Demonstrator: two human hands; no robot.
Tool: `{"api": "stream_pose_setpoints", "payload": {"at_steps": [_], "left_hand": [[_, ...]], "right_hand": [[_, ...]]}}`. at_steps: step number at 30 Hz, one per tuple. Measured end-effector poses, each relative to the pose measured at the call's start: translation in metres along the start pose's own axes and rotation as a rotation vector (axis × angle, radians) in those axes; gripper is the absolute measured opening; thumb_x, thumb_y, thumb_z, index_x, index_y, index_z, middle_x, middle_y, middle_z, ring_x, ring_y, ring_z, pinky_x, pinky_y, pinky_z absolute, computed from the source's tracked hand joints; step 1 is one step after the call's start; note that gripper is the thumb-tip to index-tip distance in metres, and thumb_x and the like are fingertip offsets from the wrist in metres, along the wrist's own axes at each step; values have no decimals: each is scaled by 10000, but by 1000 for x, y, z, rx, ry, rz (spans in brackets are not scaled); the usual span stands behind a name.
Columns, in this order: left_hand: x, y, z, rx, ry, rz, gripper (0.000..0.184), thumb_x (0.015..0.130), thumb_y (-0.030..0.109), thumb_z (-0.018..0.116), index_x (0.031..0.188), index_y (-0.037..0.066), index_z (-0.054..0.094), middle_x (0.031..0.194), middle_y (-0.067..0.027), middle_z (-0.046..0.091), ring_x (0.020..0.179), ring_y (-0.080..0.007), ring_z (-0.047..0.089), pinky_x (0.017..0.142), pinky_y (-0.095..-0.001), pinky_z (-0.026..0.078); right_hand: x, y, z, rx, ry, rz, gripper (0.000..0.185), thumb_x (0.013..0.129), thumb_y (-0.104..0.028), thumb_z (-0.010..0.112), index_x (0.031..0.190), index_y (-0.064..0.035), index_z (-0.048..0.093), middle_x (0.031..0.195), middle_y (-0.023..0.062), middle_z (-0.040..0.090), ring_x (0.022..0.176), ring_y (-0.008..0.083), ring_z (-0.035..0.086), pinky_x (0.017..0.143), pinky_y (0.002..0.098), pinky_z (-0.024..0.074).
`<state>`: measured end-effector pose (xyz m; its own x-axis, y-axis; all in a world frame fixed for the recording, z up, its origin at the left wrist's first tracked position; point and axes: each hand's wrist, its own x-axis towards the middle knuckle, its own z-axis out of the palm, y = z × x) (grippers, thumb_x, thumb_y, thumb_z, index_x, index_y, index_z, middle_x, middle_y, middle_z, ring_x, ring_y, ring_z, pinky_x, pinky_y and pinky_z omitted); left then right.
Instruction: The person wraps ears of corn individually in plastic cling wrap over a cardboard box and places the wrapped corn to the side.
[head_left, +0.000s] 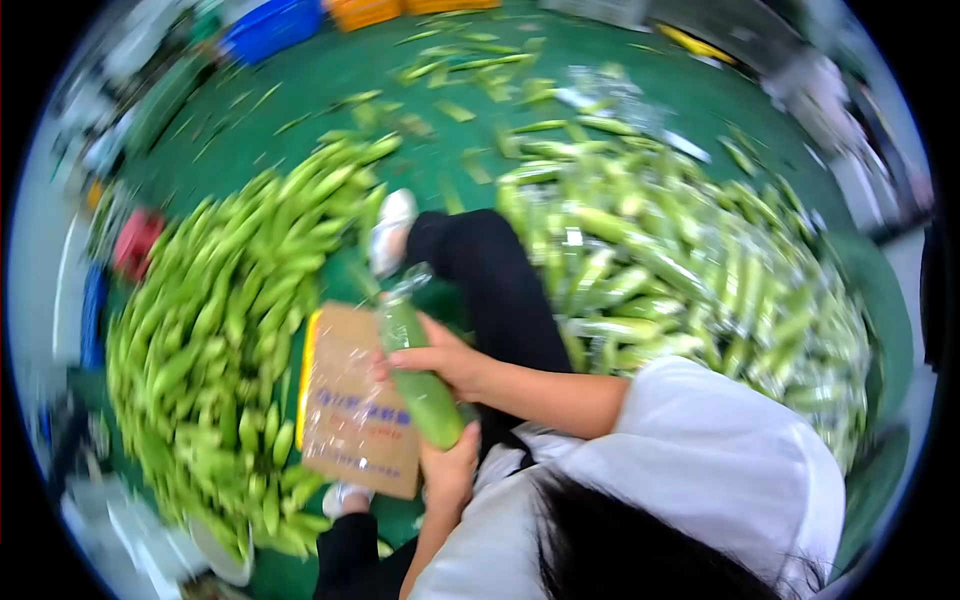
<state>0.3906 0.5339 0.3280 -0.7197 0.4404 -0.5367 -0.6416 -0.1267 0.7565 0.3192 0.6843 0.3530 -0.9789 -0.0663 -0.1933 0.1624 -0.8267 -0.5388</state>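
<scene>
Both my hands are on one pale green ear of corn point(425, 405), apparently in its husk, with clear plastic point(412, 282) at its upper end. My right hand point(445, 355) wraps around its middle, thumb across the front. Around the lower end, my left hand point(453, 468) is closed, with its fingers partly hidden. Just behind the corn is a brown cardboard box point(350, 395) with blue and red print and a yellow edge. Its top has a shiny, plastic-like surface.
A large heap of loose green ears point(220, 300) lies at the left. On the right is a heap of plastic-wrapped ears point(680, 270). Trimmed leaves litter the green floor point(290, 95). Blue point(270, 30) and orange point(362, 12) crates stand at the far edge.
</scene>
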Motion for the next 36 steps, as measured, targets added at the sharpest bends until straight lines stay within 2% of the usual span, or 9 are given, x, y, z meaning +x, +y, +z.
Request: {"api": "stream_pose_setpoints", "payload": {"at_steps": [3, 6, 8, 11, 14, 19, 26, 27, 36], "left_hand": [[-22, 23, 35, -343, -559, -372, 507, 880, 178, 737, 1293, 78, 460, 650, 17, 395, 434, -39, 253, 393, -208, 203], [-3, 10, 44, -413, -1048, -606, 642, 851, 301, 782, 1330, 58, 429, 610, 18, 404, 422, -20, 294, 354, -175, 218], [4, 15, 70, -499, -1193, -956, 636, 842, 251, 805, 1298, 18, 427, 616, 26, 451, 403, -28, 322, 364, -153, 252], [-6, 13, 115, 257, -846, -531, 483, 893, 190, 739, 1295, 20, 531, 670, 12, 506, 500, -54, 444, 449, -184, 368], [8, 11, 104, 1063, -851, 258, 439, 915, 125, 690, 1333, 58, 577, 734, 8, 551, 663, -73, 547, 585, -243, 475], [45, 99, -117, 638, 124, 297, 231, 991, 235, 589, 1161, 86, 634, 753, 42, 566, 578, -28, 456, 502, -194, 352], [-30, -77, -738, -746, 1554, 580, 162, 933, 235, 576, 844, 113, 515, 718, -83, 583, 557, -230, 565, 438, -353, 427], [-71, -49, -639, -598, 1733, 348, 89, 884, 186, 606, 881, 106, 566, 739, -103, 623, 604, -253, 617, 487, -374, 479], [105, -147, -647, -546, 1165, -293, 697, 948, 419, 615, 1453, 12, 358, 1280, -261, 587, 972, -466, 648, 808, -518, 576]], "right_hand": [[-27, -62, -19, 130, -231, -202, 979, 864, -186, 709, 1613, -164, 80, 912, 50, 585, 789, 199, 630, 772, 372, 554], [-67, -99, -37, 209, -539, -295, 600, 948, -313, 633, 1473, -85, 451, 701, -7, 497, 667, 156, 564, 744, 356, 526], [-93, -127, -57, 298, -686, -394, 344, 1011, -412, 531, 872, -112, 624, 595, -28, 465, 571, 158, 542, 725, 377, 526], [-167, -165, -67, -11, -58, -501, 299, 1008, -347, 549, 901, -74, 607, 575, -18, 432, 536, 117, 493, 617, 322, 482], [-241, -215, -129, -176, 161, -264, 663, 966, -236, 567, 1558, -82, 311, 614, -37, 453, 555, 66, 467, 580, 260, 451], [-396, -124, -270, -867, 340, 708, 498, 977, -233, 532, 1428, -23, 494, 894, 143, 684, 874, 239, 672, 776, 382, 533], [179, -11, -145, -1340, 128, 102, 423, 996, -206, 535, 1378, -23, 538, 971, 115, 675, 879, 198, 644, 798, 337, 516], [218, -14, -126, -1385, 130, 19, 413, 999, -202, 536, 1371, -23, 544, 982, 112, 673, 880, 192, 640, 801, 331, 514], [139, -35, -51, -1548, 135, -98, 324, 1024, -168, 540, 1308, -23, 601, 1080, 77, 661, 886, 139, 603, 829, 273, 493]]}}
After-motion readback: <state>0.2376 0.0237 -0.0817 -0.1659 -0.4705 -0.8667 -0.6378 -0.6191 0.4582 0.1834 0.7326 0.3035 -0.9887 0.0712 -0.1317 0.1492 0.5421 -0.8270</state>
